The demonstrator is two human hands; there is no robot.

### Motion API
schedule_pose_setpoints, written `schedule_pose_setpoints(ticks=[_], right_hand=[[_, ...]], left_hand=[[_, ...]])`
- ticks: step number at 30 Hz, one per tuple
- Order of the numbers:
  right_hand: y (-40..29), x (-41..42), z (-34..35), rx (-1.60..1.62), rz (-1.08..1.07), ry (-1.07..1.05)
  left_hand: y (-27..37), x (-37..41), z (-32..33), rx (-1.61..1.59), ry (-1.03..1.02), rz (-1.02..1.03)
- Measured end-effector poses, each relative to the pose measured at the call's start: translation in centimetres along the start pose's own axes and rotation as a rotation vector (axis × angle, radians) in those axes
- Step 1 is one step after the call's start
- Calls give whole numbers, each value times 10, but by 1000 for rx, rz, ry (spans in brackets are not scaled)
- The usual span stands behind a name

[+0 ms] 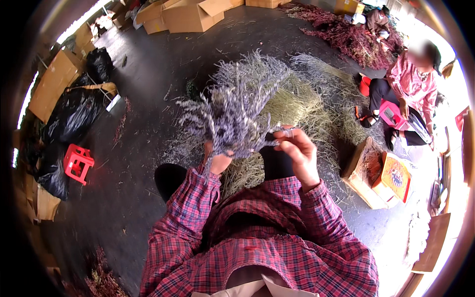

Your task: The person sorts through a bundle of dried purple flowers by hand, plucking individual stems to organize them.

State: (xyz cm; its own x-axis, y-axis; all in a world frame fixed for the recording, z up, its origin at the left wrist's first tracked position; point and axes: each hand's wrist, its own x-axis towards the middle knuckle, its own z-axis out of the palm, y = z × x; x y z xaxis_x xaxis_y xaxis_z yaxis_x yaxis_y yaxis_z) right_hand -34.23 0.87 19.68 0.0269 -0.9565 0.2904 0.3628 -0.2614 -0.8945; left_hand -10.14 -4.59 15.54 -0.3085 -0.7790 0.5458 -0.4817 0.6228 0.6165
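Observation:
A thick bunch of dried lavender-like purple flower stems rises in front of me, gripped low down by my left hand. The blossoms hide much of that hand's fingers. To the right of the bunch, my right hand pinches a flower sprig between thumb and fingers, at the bunch's edge. Beyond the bunch, a heap of the same dried stems lies on the dark floor, its straw-coloured stalks pointing toward the right. More loose stalks lie between my knees.
At right, a cardboard box stands beside an orange stool. A seated co-worker is beyond it; another person sits by dark red dried plants. Left are a red plastic stool and black plastic bags. Open cartons stand behind.

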Motion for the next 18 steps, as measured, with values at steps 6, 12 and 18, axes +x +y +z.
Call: schedule_pose_setpoints(ticks=[6, 12, 18], right_hand=[[-17, 19, 21, -60, -104, -135], [-31, 19, 21, 46, -13, -154], [-19, 26, 5, -94, -184, -275]], left_hand=[[10, -23, 16, 131, -170, 103], [5, -38, 40, -294, -255, -40], [4, -40, 35, -161, -356, 95]])
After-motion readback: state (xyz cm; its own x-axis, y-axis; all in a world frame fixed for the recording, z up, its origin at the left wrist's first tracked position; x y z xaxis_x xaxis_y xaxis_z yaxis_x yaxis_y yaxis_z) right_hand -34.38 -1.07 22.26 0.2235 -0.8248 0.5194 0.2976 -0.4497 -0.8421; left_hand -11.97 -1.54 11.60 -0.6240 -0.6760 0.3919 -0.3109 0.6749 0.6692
